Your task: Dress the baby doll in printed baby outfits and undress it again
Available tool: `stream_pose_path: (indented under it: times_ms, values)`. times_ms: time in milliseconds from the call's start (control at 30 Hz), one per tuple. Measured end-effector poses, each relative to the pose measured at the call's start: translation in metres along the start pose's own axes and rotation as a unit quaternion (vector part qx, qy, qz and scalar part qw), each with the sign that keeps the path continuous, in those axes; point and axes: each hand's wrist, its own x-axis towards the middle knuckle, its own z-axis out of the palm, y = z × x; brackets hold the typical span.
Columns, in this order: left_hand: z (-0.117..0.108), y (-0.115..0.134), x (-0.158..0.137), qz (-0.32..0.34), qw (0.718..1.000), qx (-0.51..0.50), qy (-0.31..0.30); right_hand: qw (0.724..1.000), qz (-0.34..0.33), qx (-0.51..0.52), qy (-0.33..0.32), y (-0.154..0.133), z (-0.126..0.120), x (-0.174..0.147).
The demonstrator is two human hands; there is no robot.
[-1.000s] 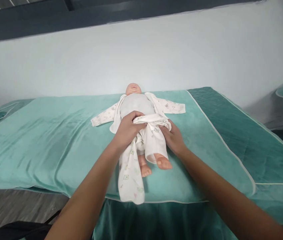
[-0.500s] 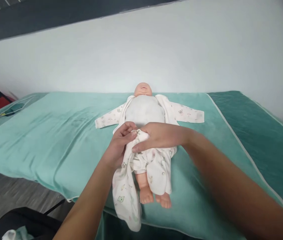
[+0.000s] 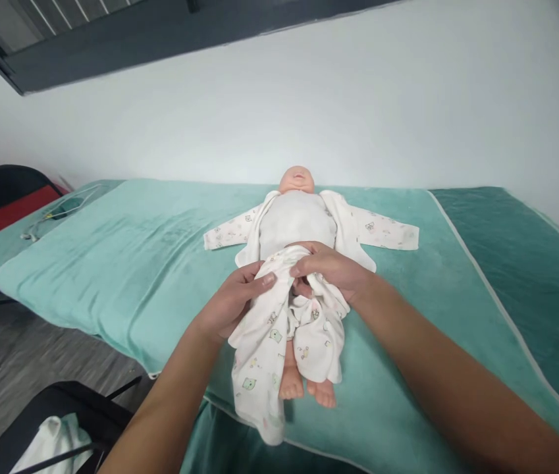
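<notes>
A baby doll (image 3: 297, 179) lies on its back, head toward the wall and bare feet toward me. Its printed long-sleeved top (image 3: 348, 224) is spread open over a pale undershirt (image 3: 299, 218). White baby pants (image 3: 264, 359) with small animal prints lie over the hips; one leg covers the doll's leg on the right, the other hangs loose beside the leg on the left. My left hand (image 3: 237, 293) pinches the pants' left side, thumb on top. My right hand (image 3: 331, 266) grips the waist area, with some fingers hidden inside or behind the cloth.
A green sheet (image 3: 160, 263) covers the table against a white wall. Black chairs stand at the left (image 3: 7, 191) and at the lower left, the near chair (image 3: 56, 401) holding a white and green cloth (image 3: 52, 441). A thin cord (image 3: 74, 204) lies at the far left corner.
The view has shifted left and up a little. My right hand has turned and drawn back, and the pants' waist is spread wider between my hands.
</notes>
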Motion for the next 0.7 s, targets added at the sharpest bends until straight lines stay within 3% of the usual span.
stream_pose_path:
  times_ms: [67, 233, 400, 700]
  values:
    - [0.002, -0.001, 0.005, 0.02, 1.0, -0.01, 0.007, 1.0, -0.001, 0.002, -0.008, 0.001, 0.0, 0.0]
    - [0.002, -0.005, 0.013, 0.072, 0.994, -0.034, 0.074, 0.997, -0.003, 0.059, 0.046, 0.004, 0.001, -0.003]
    - [-0.005, -0.008, 0.012, 0.056, 0.992, -0.035, 0.103, 0.996, 0.003, 0.088, 0.033, 0.004, 0.003, -0.006]
    - [0.017, -0.005, 0.021, 0.133, 0.982, 0.008, 0.135, 0.994, -0.02, -0.018, -0.106, 0.008, -0.003, -0.015]
